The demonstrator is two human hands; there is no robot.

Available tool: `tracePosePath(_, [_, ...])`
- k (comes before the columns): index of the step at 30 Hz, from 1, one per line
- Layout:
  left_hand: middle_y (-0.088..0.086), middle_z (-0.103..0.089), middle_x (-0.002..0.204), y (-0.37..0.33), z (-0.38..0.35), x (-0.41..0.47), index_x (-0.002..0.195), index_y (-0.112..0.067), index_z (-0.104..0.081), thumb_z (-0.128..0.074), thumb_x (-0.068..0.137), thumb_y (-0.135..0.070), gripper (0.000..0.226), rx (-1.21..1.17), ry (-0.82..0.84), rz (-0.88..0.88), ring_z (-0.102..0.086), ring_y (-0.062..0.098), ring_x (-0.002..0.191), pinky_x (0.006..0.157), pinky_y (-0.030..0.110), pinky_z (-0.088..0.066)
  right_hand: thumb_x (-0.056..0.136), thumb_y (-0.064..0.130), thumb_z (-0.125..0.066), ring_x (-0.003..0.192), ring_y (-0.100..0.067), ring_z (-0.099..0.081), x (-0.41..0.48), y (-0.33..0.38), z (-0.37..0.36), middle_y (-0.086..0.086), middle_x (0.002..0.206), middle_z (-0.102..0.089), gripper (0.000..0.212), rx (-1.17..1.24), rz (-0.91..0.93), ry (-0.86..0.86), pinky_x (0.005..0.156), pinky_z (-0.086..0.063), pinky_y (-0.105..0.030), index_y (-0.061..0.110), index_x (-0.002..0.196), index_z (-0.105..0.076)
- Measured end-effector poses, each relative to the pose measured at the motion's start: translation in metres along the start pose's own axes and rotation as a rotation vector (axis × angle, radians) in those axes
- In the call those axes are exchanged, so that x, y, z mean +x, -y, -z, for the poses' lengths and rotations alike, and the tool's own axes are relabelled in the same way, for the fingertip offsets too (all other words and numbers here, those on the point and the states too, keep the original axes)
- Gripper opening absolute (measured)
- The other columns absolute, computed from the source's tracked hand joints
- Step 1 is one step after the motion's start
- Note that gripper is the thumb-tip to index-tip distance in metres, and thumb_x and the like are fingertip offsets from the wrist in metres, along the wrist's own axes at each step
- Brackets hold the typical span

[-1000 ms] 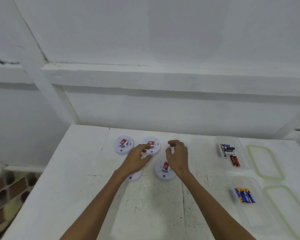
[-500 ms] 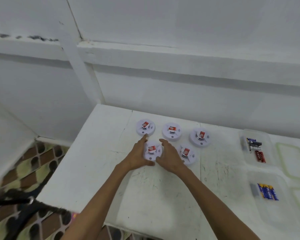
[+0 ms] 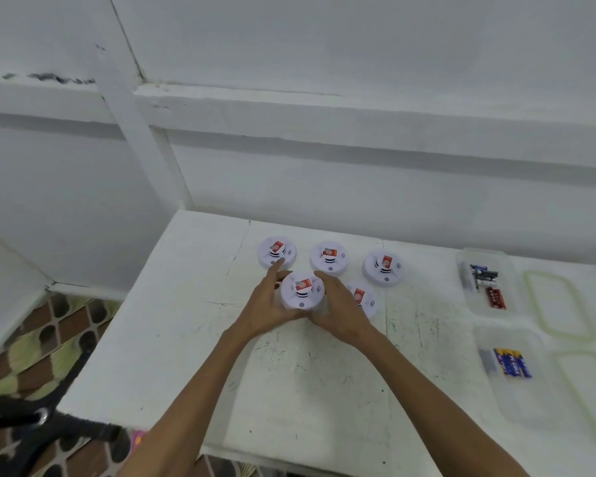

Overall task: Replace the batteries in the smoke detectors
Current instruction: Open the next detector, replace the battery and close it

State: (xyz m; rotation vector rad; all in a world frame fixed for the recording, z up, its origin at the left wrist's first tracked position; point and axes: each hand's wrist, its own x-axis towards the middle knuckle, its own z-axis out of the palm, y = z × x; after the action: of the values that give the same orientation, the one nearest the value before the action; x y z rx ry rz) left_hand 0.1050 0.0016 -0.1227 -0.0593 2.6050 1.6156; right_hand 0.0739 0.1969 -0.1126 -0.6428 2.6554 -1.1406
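On the white surface [image 3: 193,339], left hand [image 3: 264,306] and right hand [image 3: 339,313] clasp the near-left smoke detector [image 3: 301,290] from both sides. Four other detectors [image 3: 382,266] look closed; blue batteries [image 3: 511,362] lie boxed, right. Likely just starting, none opened yet.

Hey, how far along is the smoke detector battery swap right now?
Done: nothing visibly; the four other detectors sit face up on the table. In hand: the left hand and right hand grip the front detector, unopened. Left: all five swaps, with the blue batteries waiting in their clear tub.
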Motion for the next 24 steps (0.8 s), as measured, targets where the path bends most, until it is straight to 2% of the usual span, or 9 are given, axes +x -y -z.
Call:
tracePosePath(2, [-0.013, -0.056, 0.141, -0.008, -0.004, 0.002, 0.157, -0.034, -0.023, -0.092, 0.060, -0.057, 0.122, -0.026, -0.005, -0.033, -0.055, 0.008, 0.128, 0.103, 0.032, -0.049, 0.080, 0.033, -0.077, 0.127, -0.013, -0.047, -0.009, -0.006, 0.011, 0.003, 0.144, -0.048, 0.076, 0.032, -0.031, -0.046, 0.104, -0.045, -0.035, 0.019, 0.145, -0.040])
tracePosePath(4, [-0.013, -0.057, 0.141, -0.015, -0.009, 0.005, 0.157, -0.035, -0.024, -0.090, 0.058, -0.063, 0.123, -0.064, -0.014, -0.047, -0.056, 0.007, 0.128, 0.104, 0.032, -0.048, 0.082, 0.034, -0.078, 0.127, -0.014, -0.049, -0.018, -0.009, 0.024, 0.002, 0.146, -0.048, 0.079, 0.054, -0.021, -0.083, 0.104, -0.046, -0.034, 0.016, 0.148, -0.039])
tracePosePath(7, [-0.015, -0.057, 0.140, -0.031, -0.023, 0.008, 0.154, -0.040, -0.026, -0.088, 0.056, -0.068, 0.120, -0.094, 0.014, -0.071, -0.056, 0.005, 0.127, 0.100, 0.024, -0.047, 0.082, 0.035, -0.078, 0.116, -0.007, -0.056, -0.035, -0.017, 0.039, 0.008, 0.136, -0.055, 0.072, 0.118, -0.019, -0.149, 0.093, -0.053, -0.026, 0.022, 0.144, -0.043])
tracePosePath(10, [-0.016, -0.057, 0.141, -0.045, -0.040, 0.010, 0.152, -0.041, -0.030, -0.087, 0.063, -0.062, 0.108, -0.117, 0.053, -0.096, -0.056, 0.004, 0.126, 0.099, 0.021, -0.049, 0.085, 0.045, -0.074, 0.109, 0.003, -0.056, -0.056, -0.025, 0.050, 0.018, 0.128, -0.056, 0.062, 0.132, -0.069, -0.212, 0.084, -0.050, -0.012, 0.028, 0.139, -0.047])
tracePosePath(14, [-0.013, -0.054, 0.140, -0.066, -0.070, 0.009, 0.146, -0.032, -0.038, -0.076, 0.077, -0.058, 0.084, -0.097, 0.134, -0.129, -0.055, 0.009, 0.125, 0.094, 0.011, -0.046, 0.091, 0.058, -0.060, 0.104, 0.001, -0.061, -0.086, -0.042, 0.065, 0.015, 0.122, -0.063, 0.054, 0.118, -0.132, -0.291, 0.073, -0.056, -0.021, 0.028, 0.134, -0.051])
tracePosePath(16, [-0.013, -0.051, 0.140, -0.071, -0.087, 0.007, 0.144, -0.031, -0.036, -0.076, 0.087, -0.042, 0.070, -0.074, 0.193, -0.151, -0.053, 0.001, 0.122, 0.089, 0.004, -0.043, 0.096, 0.054, -0.052, 0.082, 0.000, -0.064, -0.100, -0.048, 0.073, 0.011, 0.110, -0.066, 0.045, 0.116, -0.153, -0.358, 0.060, -0.051, -0.017, 0.025, 0.131, -0.053])
tracePosePath(19, [-0.016, -0.042, 0.151, -0.071, -0.112, 0.004, 0.154, -0.032, -0.028, -0.079, 0.084, -0.043, 0.087, -0.067, 0.256, -0.203, -0.043, -0.008, 0.133, 0.100, 0.006, -0.037, 0.102, 0.044, -0.039, 0.053, -0.005, -0.056, -0.119, -0.055, 0.082, 0.007, 0.089, -0.068, 0.028, 0.115, -0.190, -0.419, 0.049, -0.037, -0.014, 0.023, 0.107, -0.056])
tracePosePath(21, [-0.019, -0.035, 0.154, -0.071, -0.129, -0.001, 0.156, -0.031, -0.024, -0.082, 0.077, -0.050, 0.100, -0.060, 0.267, -0.235, -0.034, -0.007, 0.139, 0.109, 0.009, -0.032, 0.103, 0.042, -0.035, 0.050, -0.006, -0.053, -0.128, -0.061, 0.083, 0.002, 0.077, -0.070, 0.036, 0.153, -0.252, -0.432, 0.048, -0.037, -0.019, 0.018, 0.089, -0.056])
tracePosePath(24, [-0.031, -0.028, 0.148, -0.073, -0.156, -0.012, 0.156, -0.032, -0.017, -0.089, 0.071, -0.047, 0.112, -0.095, 0.286, -0.259, -0.028, -0.017, 0.136, 0.106, 0.002, -0.028, 0.105, 0.042, -0.033, 0.054, -0.009, -0.059, -0.142, -0.068, 0.082, -0.003, 0.068, -0.071, 0.050, 0.230, -0.357, -0.451, 0.054, -0.048, -0.026, 0.010, 0.082, -0.063])
